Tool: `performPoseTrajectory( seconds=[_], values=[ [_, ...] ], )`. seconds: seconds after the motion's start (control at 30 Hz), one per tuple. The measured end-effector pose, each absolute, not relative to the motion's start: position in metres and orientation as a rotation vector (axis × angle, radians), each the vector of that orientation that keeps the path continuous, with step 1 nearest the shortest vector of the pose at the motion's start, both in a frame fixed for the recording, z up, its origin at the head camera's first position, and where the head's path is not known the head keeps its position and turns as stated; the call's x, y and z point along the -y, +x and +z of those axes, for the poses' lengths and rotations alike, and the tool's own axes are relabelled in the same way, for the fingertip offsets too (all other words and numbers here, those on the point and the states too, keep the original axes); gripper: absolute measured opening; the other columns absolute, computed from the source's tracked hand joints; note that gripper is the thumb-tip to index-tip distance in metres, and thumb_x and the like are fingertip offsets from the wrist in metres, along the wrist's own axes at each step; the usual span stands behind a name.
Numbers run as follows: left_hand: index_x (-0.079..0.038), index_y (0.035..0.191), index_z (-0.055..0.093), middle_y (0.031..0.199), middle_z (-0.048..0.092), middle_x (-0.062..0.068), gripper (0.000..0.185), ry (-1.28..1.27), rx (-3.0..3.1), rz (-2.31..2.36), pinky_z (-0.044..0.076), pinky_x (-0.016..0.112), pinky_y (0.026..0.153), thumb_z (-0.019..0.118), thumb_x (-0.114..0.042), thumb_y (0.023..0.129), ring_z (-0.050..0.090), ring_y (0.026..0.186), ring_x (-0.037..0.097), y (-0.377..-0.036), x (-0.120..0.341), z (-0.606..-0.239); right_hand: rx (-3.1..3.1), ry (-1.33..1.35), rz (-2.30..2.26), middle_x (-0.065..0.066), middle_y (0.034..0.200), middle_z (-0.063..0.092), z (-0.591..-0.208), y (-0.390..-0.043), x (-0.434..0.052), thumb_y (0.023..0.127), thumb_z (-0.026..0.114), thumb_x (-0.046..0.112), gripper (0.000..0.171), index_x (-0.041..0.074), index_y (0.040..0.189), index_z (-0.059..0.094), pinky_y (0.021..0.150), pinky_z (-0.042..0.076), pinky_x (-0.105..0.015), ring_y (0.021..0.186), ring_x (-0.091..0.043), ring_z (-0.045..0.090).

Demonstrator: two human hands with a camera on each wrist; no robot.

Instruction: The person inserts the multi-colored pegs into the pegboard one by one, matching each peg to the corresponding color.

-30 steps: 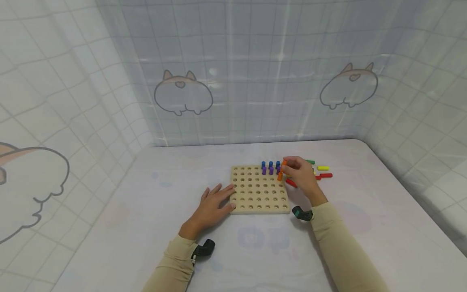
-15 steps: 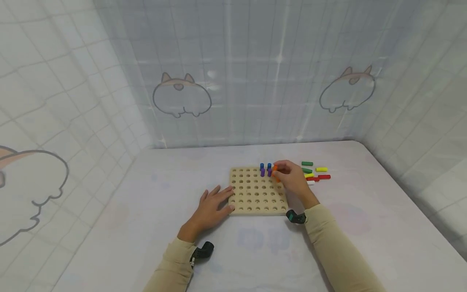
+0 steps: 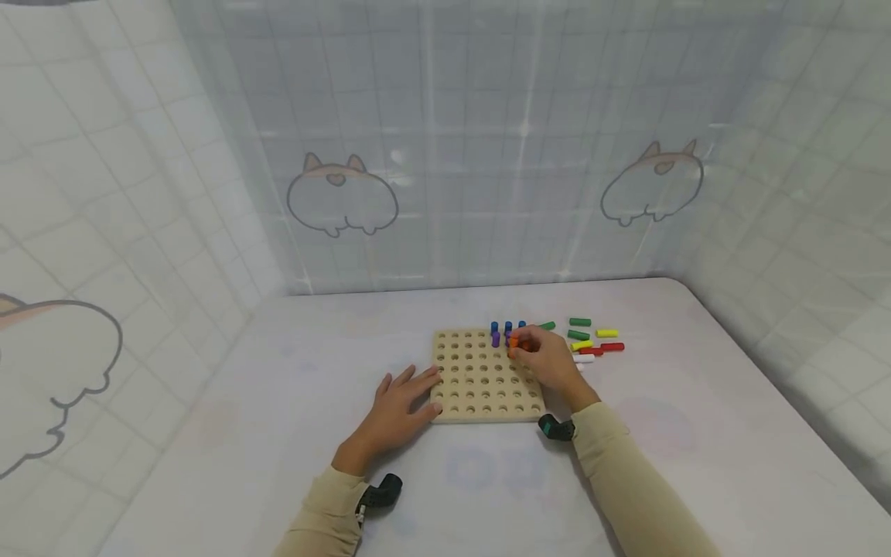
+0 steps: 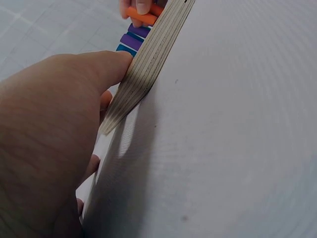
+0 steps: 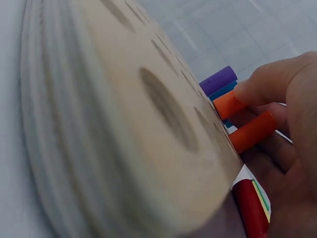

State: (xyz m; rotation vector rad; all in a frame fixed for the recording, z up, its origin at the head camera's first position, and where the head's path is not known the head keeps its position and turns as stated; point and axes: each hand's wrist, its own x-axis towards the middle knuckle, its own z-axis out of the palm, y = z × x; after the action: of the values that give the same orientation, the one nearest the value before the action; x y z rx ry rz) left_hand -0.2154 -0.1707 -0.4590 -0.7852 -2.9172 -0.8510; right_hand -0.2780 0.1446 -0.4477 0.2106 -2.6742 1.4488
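A pale wooden pegboard point(image 3: 469, 394) with rows of round holes lies on the table. Blue pegs point(image 3: 494, 327) stand upright along its back right row, with purple pegs point(image 3: 496, 340) just in front. My right hand point(image 3: 553, 362) pinches an orange peg point(image 5: 228, 105) between thumb and finger, its lower end right at the board's surface. Beside it, a second orange peg point(image 5: 253, 132) stands upright in the board, close to my fingers. My left hand point(image 3: 395, 411) rests at the board's left edge, fingers spread, thumb point(image 4: 111, 69) touching the rim.
Right of the board lie loose pegs: several green pegs point(image 3: 580, 322), yellow pegs point(image 3: 607, 333), red pegs point(image 3: 612, 346) and white pegs point(image 3: 583, 358). A dark wrist device point(image 3: 557, 428) sits on the right sleeve, another device point(image 3: 383, 491) on the left. A tiled-pattern sheet point(image 3: 459, 232) rises behind the table.
My right hand has moved left over the board with the orange peg, from the right-hand column to the hole beside it. My left hand stays at the board's edge.
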Motion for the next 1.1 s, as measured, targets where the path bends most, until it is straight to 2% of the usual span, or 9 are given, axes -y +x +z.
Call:
performPoseTrajectory(
  seconds=[0.3,0.57,0.83,0.93,1.1],
  values=[
    [-0.017,0.151,0.049,0.157,0.040,-0.004,0.057,-0.796,2.893,-0.849,0.005,0.068,0.114,0.058,-0.041,0.100,0.024,0.148,0.037,-0.216,0.168,-0.453,2.667,0.257,1.362,-0.002,0.110,0.068,-0.445,-0.277,-0.145,0.094,0.071,0.017,0.026,0.015,0.120,0.068,0.082,0.050,-0.039,0.095,-0.022,0.059],
    [-0.017,0.151,0.049,0.157,0.041,-0.005,0.058,-0.793,2.879,-0.884,0.004,0.067,0.115,0.058,-0.044,0.100,0.024,0.149,0.036,-0.215,0.170,-0.461,2.674,0.266,1.342,-0.007,0.118,0.068,-0.451,-0.276,-0.145,0.094,0.073,0.020,0.028,0.014,0.121,0.067,0.091,0.053,-0.045,0.107,-0.026,0.062],
    [-0.017,0.151,0.049,0.157,0.041,-0.006,0.058,-0.798,2.871,-0.869,0.004,0.067,0.114,0.058,-0.044,0.100,0.024,0.149,0.035,-0.215,0.169,-0.461,2.586,0.315,1.369,-0.002,0.103,0.069,-0.454,-0.276,-0.148,0.093,0.073,0.018,0.020,0.013,0.113,0.070,0.078,0.053,-0.039,0.090,-0.021,0.061],
    [-0.017,0.151,0.049,0.157,0.040,-0.006,0.058,-0.798,2.876,-0.873,0.004,0.067,0.114,0.058,-0.044,0.100,0.024,0.149,0.035,-0.214,0.169,-0.461,2.570,0.270,1.447,0.002,0.104,0.068,-0.451,-0.276,-0.151,0.096,0.071,0.021,0.016,0.017,0.111,0.069,0.083,0.054,-0.039,0.094,-0.019,0.061],
    [-0.017,0.151,0.049,0.157,0.040,-0.006,0.058,-0.803,2.866,-0.887,0.004,0.068,0.114,0.058,-0.044,0.100,0.025,0.148,0.037,-0.215,0.169,-0.463,2.500,0.192,1.591,0.002,0.110,0.066,-0.446,-0.274,-0.163,0.098,0.068,0.022,0.018,0.014,0.113,0.068,0.092,0.054,-0.039,0.104,-0.020,0.062]
  ],
)
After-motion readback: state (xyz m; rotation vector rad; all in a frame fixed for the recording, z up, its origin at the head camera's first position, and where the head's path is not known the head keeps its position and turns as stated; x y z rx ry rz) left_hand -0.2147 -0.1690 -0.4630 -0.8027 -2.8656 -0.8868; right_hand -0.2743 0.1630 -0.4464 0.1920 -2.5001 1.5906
